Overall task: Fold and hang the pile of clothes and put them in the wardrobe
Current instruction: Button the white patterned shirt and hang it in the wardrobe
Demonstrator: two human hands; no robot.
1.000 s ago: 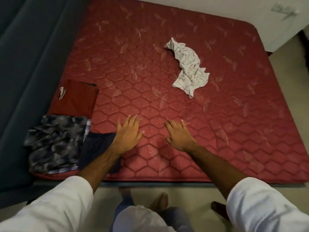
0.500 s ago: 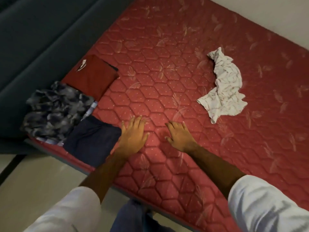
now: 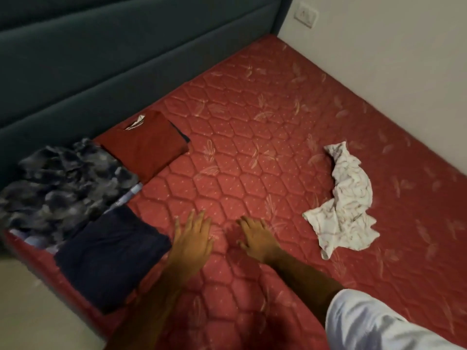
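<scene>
Both hands lie flat on the red quilted mattress (image 3: 265,127), fingers straight and holding nothing. My left hand (image 3: 193,238) rests just right of a folded dark navy garment (image 3: 111,256). My right hand (image 3: 255,238) is a short way to its right. Behind the navy piece sits a grey camouflage garment (image 3: 63,183) on top of a light blue one, and a folded dark red shirt (image 3: 146,145) lies further back. A crumpled white patterned cloth (image 3: 346,205) lies loose on the mattress to the right of my right hand, apart from it.
A dark teal padded headboard (image 3: 113,54) runs along the left and back of the bed. A pale wall (image 3: 391,72) with a socket plate (image 3: 305,15) borders the far right side. The mattress edge and beige floor (image 3: 30,306) are at lower left.
The view has swung to the left and tilted, so the headboard and wall now fill the top. Both hands stay flat on the mattress in about the same spot.
</scene>
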